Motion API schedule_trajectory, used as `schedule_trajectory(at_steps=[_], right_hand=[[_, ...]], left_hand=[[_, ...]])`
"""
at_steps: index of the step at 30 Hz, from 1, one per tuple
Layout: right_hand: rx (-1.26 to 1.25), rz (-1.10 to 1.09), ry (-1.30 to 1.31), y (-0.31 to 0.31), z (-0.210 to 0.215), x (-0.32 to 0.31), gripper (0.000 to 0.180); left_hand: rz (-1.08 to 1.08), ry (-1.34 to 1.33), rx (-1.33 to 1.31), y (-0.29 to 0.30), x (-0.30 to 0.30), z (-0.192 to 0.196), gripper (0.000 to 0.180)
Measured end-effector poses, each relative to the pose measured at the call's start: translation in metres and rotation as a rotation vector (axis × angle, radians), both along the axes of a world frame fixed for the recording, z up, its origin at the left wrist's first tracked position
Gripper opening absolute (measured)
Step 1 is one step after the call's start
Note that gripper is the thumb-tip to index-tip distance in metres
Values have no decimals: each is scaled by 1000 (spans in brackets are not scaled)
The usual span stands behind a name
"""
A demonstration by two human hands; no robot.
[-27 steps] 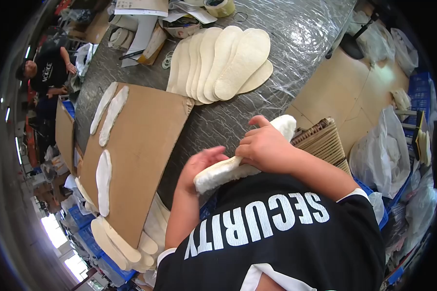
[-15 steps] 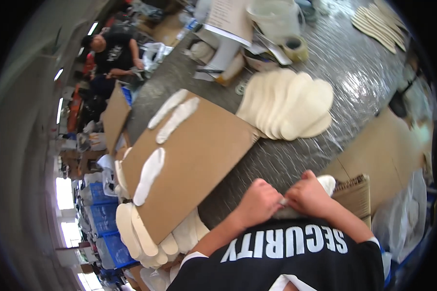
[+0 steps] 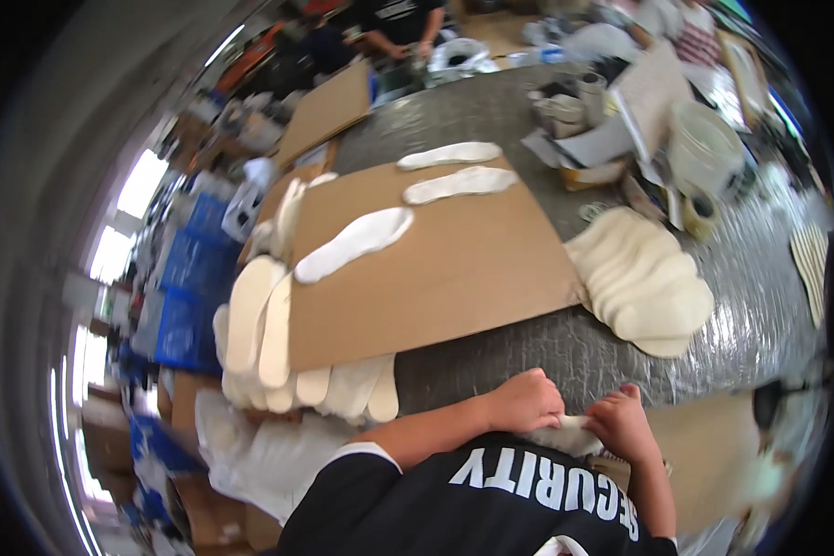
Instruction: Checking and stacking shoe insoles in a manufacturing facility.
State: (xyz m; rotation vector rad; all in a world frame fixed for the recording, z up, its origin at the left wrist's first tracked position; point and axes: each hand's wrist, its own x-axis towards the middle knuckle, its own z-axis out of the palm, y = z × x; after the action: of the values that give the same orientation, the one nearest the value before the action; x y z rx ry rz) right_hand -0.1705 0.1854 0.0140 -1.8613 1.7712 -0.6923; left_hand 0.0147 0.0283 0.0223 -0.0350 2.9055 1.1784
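Observation:
Near the front edge of the table my left hand point(image 3: 528, 400) is closed on one end of a white insole point(image 3: 574, 423). My right hand point(image 3: 621, 424) grips the insole from the other side. Only the stretch between my fists shows; my fingers and shirt hide the rest. Ahead and to the left, white insoles point(image 3: 354, 245) lie spaced apart on a brown cardboard sheet point(image 3: 435, 296). A fanned stack of cream insoles point(image 3: 644, 283) rests just right of the sheet.
More cream insoles point(image 3: 255, 310) sit under the cardboard's left edge. A white bucket point(image 3: 704, 148), tape roll point(image 3: 701, 215) and papers point(image 3: 653, 102) crowd the far right. Blue crates point(image 3: 195, 287) stand at left. A person point(image 3: 400, 20) works beyond the grey table point(image 3: 491, 347).
The view has turned, so the cardboard and insoles lie differently in the picture. Both hands stay closed on the insole, a little lower in view; its end no longer sticks out past my right hand.

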Motion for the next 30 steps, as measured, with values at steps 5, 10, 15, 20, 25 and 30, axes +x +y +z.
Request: schedule_trajectory(at_steps=[5, 10, 15, 20, 25, 30], right_hand=[[-42, 91, 70, -18, -1, 10, 16], [-541, -194, 3, -50, 37, 27, 34], [-571, -353, -161, -62, 18, -1, 23], [-343, -147, -236, -58, 6, 11, 20], [-310, -13, -113, -62, 7, 28, 25], [-249, 76, -28, -63, 7, 24, 24]], left_hand=[[79, -267, -65, 4, 29, 10, 16], [539, -22, -242, -18, 103, 55, 17], [1365, 285, -894, -64, 240, 155, 30], [1576, -60, -1649, -100, 369, 233, 30], [1755, -541, -1395, -153, 448, 164, 28], [1717, -316, -772, -154, 549, 83, 27]])
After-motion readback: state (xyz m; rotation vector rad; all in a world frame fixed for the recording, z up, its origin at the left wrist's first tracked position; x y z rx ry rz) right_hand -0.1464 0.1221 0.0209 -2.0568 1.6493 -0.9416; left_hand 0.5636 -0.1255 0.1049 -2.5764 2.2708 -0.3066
